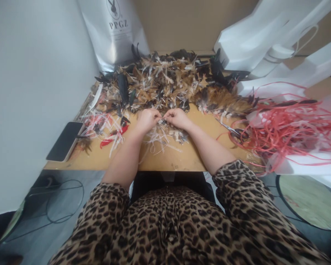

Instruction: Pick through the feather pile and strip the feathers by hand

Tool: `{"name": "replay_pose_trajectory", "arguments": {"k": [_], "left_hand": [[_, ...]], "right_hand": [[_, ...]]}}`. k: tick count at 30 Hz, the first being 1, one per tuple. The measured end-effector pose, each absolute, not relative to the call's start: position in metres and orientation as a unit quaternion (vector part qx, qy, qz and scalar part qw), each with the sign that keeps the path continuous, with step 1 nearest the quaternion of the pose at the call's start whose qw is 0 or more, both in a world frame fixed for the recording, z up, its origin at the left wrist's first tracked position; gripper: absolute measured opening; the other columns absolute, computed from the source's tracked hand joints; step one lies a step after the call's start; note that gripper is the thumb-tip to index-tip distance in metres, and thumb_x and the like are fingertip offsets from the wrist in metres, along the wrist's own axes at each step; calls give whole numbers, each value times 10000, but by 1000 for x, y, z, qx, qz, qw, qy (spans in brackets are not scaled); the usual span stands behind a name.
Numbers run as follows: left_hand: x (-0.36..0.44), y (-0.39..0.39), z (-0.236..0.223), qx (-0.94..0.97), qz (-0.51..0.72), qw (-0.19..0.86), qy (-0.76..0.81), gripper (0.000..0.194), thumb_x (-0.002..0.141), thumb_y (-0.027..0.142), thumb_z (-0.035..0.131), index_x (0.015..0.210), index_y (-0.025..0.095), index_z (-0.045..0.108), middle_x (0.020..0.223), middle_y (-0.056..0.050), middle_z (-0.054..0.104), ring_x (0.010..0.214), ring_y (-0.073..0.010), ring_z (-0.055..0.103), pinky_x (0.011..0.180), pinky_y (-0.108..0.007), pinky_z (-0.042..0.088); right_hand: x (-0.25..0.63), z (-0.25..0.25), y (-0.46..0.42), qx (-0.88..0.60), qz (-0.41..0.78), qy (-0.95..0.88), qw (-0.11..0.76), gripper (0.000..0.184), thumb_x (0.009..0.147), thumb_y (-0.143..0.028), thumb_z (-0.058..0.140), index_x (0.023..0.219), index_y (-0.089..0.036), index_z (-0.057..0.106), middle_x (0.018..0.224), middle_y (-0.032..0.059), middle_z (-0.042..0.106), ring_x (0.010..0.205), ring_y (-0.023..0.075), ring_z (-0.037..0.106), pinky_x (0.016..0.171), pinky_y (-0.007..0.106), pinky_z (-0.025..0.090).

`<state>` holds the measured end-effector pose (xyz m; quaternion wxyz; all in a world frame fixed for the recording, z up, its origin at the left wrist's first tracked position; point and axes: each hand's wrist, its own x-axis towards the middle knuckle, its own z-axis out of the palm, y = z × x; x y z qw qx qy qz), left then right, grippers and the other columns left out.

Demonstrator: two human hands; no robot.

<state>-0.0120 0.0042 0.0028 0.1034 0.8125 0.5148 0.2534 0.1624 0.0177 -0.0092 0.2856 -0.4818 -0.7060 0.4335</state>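
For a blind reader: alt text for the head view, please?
Left hand and right hand nearly meet at the near edge of heaped brown and black feathers on a tan table; phone left, scissors and red strips right.

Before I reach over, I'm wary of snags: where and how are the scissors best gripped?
Probably take the scissors by the dark handles, from the table's near side: the blades point away to the left, and red ribbon crowds the handles' right.
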Motion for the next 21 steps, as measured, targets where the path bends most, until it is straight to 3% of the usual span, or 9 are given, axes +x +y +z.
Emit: {"name": "replay_pose_trajectory", "arguments": {"k": [12, 21], "left_hand": [[-21, 5, 4, 807, 206, 104, 544, 154, 717, 262, 573, 750, 203, 711, 788, -45, 685, 711, -154, 592, 668, -260, 405], [-24, 5, 7, 814, 181, 107, 541, 148, 691, 233, 565, 726, 186, 701, 775, -46, 682, 694, -151, 592, 668, -259, 416]], "right_hand": [[172, -7, 17, -498, 343, -743, 288, 121, 690, -216, 543, 710, -144, 638, 460, -29, 559, 396, 80, 511, 484, 186, 392], [176, -2, 17, -508, 310, -756, 273, 132, 698, -218, 535, 723, -139, 638, 581, -2, 633, 423, 76, 529, 513, 190, 400]]}}
